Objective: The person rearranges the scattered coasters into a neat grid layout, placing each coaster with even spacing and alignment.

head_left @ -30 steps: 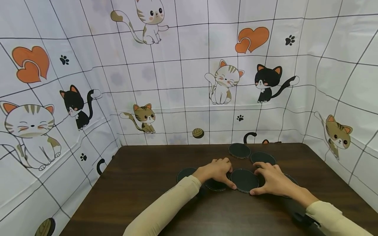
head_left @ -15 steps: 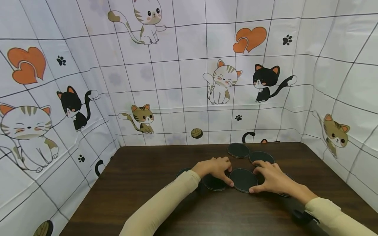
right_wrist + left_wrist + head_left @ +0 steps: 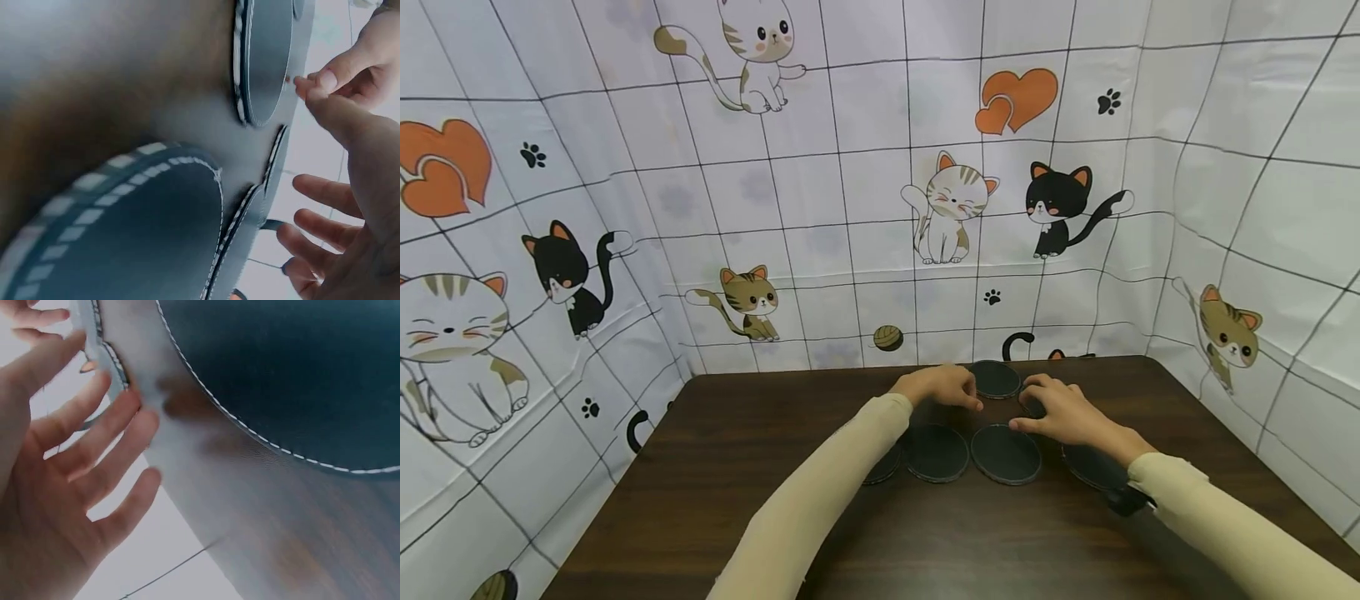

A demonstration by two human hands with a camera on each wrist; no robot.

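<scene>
Several round dark coasters with white stitched rims lie flat on the table. My left hand (image 3: 938, 387) hovers at the left of the back coaster (image 3: 996, 380), thumb pointing right, nothing held. In the left wrist view its fingers (image 3: 106, 447) are spread and loosely bent, apart from the large coaster (image 3: 300, 381). My right hand (image 3: 1066, 414) partly hides another back coaster (image 3: 1033, 407). The right wrist view shows its fingers (image 3: 319, 228) parted and relaxed, with coasters to their left. Closer to me lie the middle coaster (image 3: 1006, 454) and its left neighbour (image 3: 936, 454).
A coaster (image 3: 883, 468) at the front left is partly covered by my left sleeve (image 3: 827, 492). Another coaster (image 3: 1092, 467) lies beneath my right forearm. The brown wooden table (image 3: 722, 467) ends at a white cat-patterned sheet (image 3: 820, 192) behind and at both sides.
Both hands have left the sides of the middle front coaster and moved towards the back pair. The front coasters now show more fully. The head view has turned slightly right.
</scene>
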